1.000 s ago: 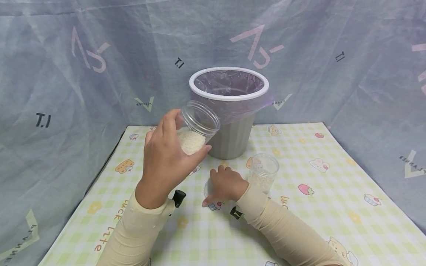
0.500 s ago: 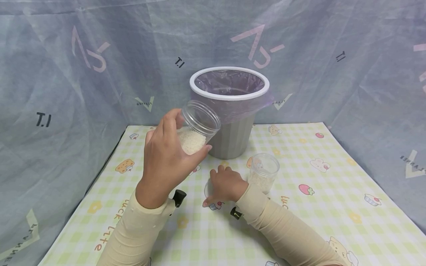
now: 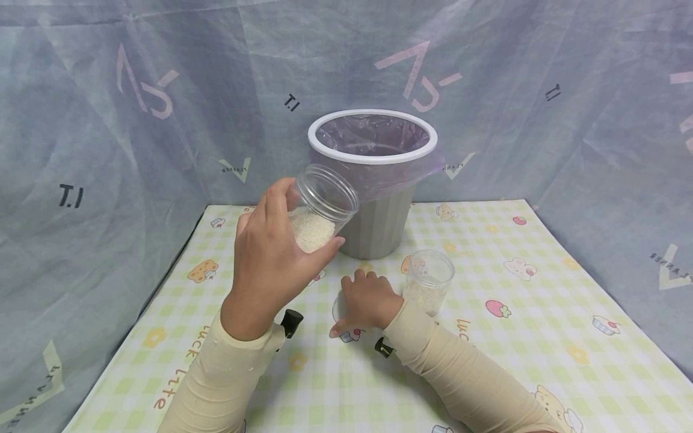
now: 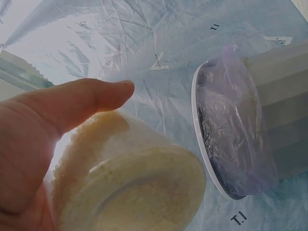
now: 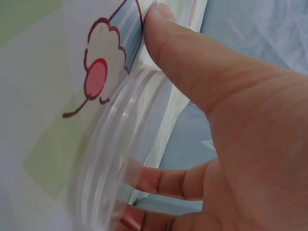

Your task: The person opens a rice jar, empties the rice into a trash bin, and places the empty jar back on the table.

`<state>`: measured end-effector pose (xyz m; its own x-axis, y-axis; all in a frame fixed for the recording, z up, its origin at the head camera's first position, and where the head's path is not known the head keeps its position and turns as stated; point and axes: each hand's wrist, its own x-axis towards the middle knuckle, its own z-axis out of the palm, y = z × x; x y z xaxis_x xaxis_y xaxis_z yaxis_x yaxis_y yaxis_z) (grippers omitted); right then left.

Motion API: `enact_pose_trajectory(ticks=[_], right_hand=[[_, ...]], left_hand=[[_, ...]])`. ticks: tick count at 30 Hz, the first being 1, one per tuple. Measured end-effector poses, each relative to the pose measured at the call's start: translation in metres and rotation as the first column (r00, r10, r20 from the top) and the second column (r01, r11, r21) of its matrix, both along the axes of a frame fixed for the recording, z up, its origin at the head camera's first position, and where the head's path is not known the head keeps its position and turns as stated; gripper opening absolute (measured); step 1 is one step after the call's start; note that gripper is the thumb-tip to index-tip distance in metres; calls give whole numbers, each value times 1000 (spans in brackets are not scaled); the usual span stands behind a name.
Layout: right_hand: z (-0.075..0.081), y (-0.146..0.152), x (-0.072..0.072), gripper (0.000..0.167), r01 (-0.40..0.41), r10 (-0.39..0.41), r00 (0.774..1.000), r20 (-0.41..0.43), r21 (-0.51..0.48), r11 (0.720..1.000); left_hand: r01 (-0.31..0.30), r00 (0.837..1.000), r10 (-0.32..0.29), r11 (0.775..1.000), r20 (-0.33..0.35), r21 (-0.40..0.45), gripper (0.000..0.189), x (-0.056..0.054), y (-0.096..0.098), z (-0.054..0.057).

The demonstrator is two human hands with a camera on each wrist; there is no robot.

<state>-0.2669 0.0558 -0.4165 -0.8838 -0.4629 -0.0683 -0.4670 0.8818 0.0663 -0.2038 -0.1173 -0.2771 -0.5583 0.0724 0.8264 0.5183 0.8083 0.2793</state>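
My left hand (image 3: pixel 267 249) grips a clear plastic jar (image 3: pixel 326 191) partly filled with white rice (image 3: pixel 312 231). The jar has no lid on and is held raised, tilted with its mouth to the upper right; the left wrist view shows the base of the jar (image 4: pixel 149 192). Down on the table, my right hand (image 3: pixel 370 299) spans a round clear lid (image 5: pixel 120 139), thumb on the near side and fingers round the far side. Most of the lid is hidden under the hand in the head view. Beside the right wrist stands a second clear jar (image 3: pixel 431 276) containing rice.
A grey ribbed bin (image 3: pixel 381 222) with a white rim (image 3: pixel 373 159) and a purple bag (image 3: pixel 400 180) stands at the back centre. A green-checked cloth (image 3: pixel 541 325) covers the table. Grey-blue fabric (image 3: pixel 227 90) hangs behind and on both sides.
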Motion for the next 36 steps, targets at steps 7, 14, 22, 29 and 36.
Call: enact_pose_trajectory(ticks=[7,14,22,29,36], right_hand=[[-1,-1,0,106,4,-4,1000,1,6,1000],[4,-1,1,104,8,-7,1000,13,-6,1000],[14,1,-3,87,20,-22,1000,-17,-78,997],[19,3,-9,68,25,-37,998,-52,-200,979],[26,7,-12,53,-40,-5,988,-156,-288,957]], left_hand=[[-2,1000,2,1000,6,0,98,0,-1,1],[-4,1000,4,1000,7,-1,98,0,-1,1],[-7,1000,7,1000,12,-3,99,0,-1,2],[-7,1000,7,1000,11,1,99,-1,-1,2],[0,1000,0,1000,3,3,98,-1,-1,2]])
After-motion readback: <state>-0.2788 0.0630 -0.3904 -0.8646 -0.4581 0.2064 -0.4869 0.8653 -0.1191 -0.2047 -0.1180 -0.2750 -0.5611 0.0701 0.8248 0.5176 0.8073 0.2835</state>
